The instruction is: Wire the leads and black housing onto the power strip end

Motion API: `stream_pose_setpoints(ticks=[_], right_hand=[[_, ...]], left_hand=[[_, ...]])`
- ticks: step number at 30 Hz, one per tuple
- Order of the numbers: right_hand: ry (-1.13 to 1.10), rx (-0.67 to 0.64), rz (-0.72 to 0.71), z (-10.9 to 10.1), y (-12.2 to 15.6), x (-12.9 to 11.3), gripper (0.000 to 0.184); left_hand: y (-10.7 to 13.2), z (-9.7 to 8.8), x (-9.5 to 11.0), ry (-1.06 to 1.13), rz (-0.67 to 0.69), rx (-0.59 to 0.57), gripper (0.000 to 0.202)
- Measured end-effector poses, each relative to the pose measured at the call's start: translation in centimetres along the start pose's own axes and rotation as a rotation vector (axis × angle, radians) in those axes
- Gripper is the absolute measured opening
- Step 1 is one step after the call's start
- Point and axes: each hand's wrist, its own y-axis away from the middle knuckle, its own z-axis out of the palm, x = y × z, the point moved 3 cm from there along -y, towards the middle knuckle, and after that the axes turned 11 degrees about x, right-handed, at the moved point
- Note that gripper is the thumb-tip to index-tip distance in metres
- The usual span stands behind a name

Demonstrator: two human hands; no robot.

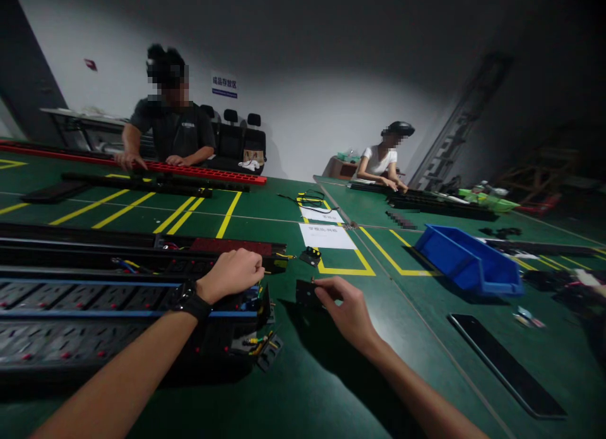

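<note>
The small black plate (307, 294) sat pinched at its near edge between the thumb and fingertips of our right hand (348, 313), standing just off the table (331, 388) in the gap between our two hands. Our left hand (233, 274), with a dark wristband (189, 300) behind it, was curled into a loose fist on the open end of the long power strip (118, 300); it may have held a wire, but in the dim view we could not tell. Loose wires (258, 343) spilled from that end, just below the left hand. We judged that the plate wanted a light, square grip, with the wires tucked clear so none got caught against the strip's end. Beyond the right hand lay a small black connector (310, 256) and a paper sheet (326, 236). Out to its right were a blue bin (466, 257) and a flat black bar (506, 363), both well apart, with bare green surface around the right wrist. Far beyond both hands, one person (170, 130) leaned over a red rail (189, 168) and a second person (379, 161) worked at another bench.
</note>
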Motion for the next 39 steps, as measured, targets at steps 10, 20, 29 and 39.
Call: stream_pose_setpoints(ticks=[10,20,29,39], right_hand=[[0.079,-0.221,-0.038,4.6,-0.9,-1.0,0.028],[-0.019,-0.25,-0.038,9.2,-2.6,-1.5,0.034],[-0.077,-0.294,-0.011,8.9,-2.6,-1.1,0.033],[-0.149,-0.34,-0.06,9.2,-2.3,-0.5,0.042]], left_hand=[[0.1,0.1,-0.1,0.011,-0.007,0.013,0.028],[0.4,0.1,0.1,0.0,-0.017,0.025,0.025],[0.2,-0.2,0.6,-0.033,-0.013,-0.006,0.027],[0.2,-0.2,0.2,-0.016,-0.035,-0.001,0.029]])
